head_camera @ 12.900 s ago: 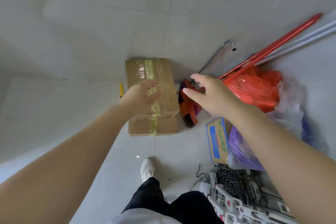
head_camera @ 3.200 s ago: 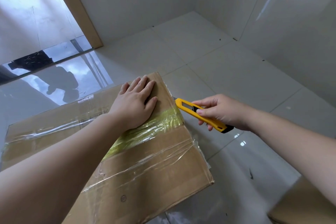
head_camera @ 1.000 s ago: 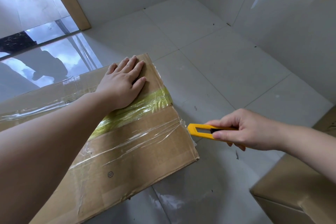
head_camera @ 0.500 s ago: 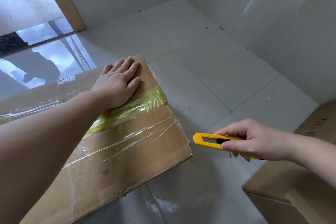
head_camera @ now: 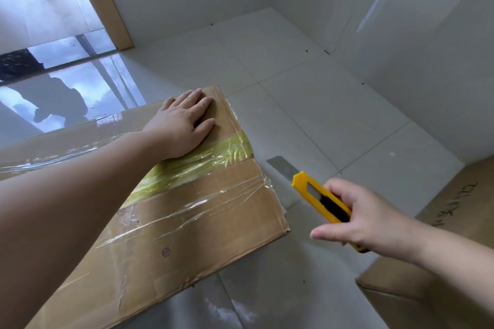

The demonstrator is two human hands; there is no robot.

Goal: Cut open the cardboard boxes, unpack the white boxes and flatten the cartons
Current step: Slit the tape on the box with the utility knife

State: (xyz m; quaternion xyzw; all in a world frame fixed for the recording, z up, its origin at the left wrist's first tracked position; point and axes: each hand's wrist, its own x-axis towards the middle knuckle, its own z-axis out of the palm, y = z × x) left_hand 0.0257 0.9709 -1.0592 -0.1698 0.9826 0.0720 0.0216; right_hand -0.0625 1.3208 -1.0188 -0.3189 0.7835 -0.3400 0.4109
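Since half a second ago, the blade now stands out from the yellow utility knife, which had shown only its empty slot, and your right hand has tipped the tool so its tip points toward the taped carton's near edge. Your right hand grips the knife handle, fingers curled round it, just beside the cardboard box on the tiled floor. Your left hand lies flat on the box top, fingers straight and pressing, touching the yellow-green tape that runs across the lid. Clear tape crosses the lid nearer you. Another carton sits beyond the knife, away from the box. The step in hand looks to be the first cut: the box is still sealed and nothing is unpacked. Your next move likely calls for setting the blade into the tape seam at the box edge and drawing it along, shallow, with your left hand kept clear of the line.
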